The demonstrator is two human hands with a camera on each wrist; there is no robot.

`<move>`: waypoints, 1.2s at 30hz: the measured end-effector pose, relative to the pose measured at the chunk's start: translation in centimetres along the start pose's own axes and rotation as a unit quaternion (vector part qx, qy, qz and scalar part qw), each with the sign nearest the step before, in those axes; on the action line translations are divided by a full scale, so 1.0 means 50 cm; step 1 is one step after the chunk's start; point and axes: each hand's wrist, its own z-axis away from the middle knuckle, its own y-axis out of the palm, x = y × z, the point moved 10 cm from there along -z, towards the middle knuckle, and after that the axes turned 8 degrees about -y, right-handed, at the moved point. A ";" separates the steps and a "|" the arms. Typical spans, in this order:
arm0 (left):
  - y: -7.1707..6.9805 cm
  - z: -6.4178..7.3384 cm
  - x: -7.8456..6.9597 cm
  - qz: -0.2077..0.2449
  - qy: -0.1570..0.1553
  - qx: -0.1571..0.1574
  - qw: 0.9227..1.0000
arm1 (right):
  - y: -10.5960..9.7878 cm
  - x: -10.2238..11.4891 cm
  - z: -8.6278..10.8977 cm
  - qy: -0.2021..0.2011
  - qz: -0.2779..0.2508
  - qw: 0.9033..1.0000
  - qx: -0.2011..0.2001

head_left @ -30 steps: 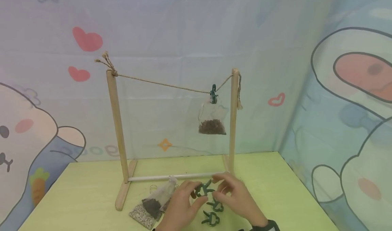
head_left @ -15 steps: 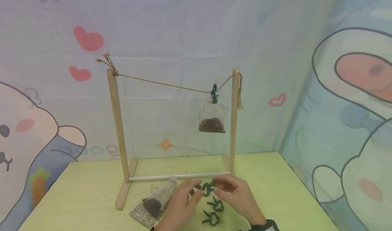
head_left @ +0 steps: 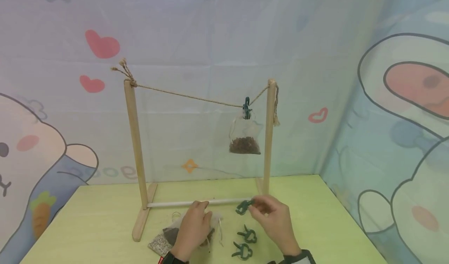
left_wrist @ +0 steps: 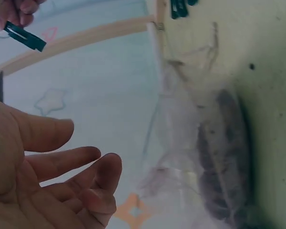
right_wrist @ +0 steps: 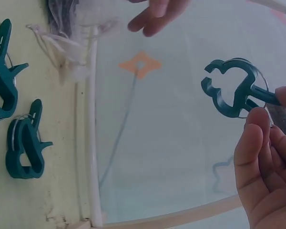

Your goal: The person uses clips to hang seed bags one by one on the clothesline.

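Note:
My right hand (head_left: 258,209) pinches a dark green plastic clip (head_left: 243,206) by its handles and holds it just above the table, in front of the rack's white bottom rod; in the right wrist view the clip (right_wrist: 236,88) shows its jaws slightly apart. My left hand (head_left: 196,218) hangs with relaxed fingers over a pile of small mesh bags (head_left: 165,236). The left wrist view shows the hand (left_wrist: 71,157) holding nothing, a mesh bag of dark grains (left_wrist: 224,152) beyond it. Two more green clips (head_left: 247,234) (head_left: 242,251) lie between my hands.
A wooden rack (head_left: 135,147) stands on the yellow-green table (head_left: 87,217), a twine line (head_left: 186,97) strung between its posts. One mesh bag (head_left: 244,139) hangs from the line by a green clip (head_left: 246,107) near the right post. Cartoon-print cloth walls enclose the back and right.
The left hand has let go of the clip and moved left over the mesh bags. The right hand now holds the clip alone and has lifted it slightly towards the rack.

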 end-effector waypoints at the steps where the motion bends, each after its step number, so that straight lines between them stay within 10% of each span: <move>1: 0.009 -0.003 0.004 -0.008 -0.001 0.007 1.000 | 0.001 -0.006 0.003 0.011 -0.001 1.000 -0.001; 14: 0.096 -0.015 0.042 -0.088 0.008 0.092 0.992 | 0.013 -0.045 0.021 0.029 -0.030 0.999 -0.001; 36: 0.117 0.000 0.035 -0.116 0.054 0.116 0.985 | 0.018 -0.041 0.012 0.033 -0.024 0.999 0.030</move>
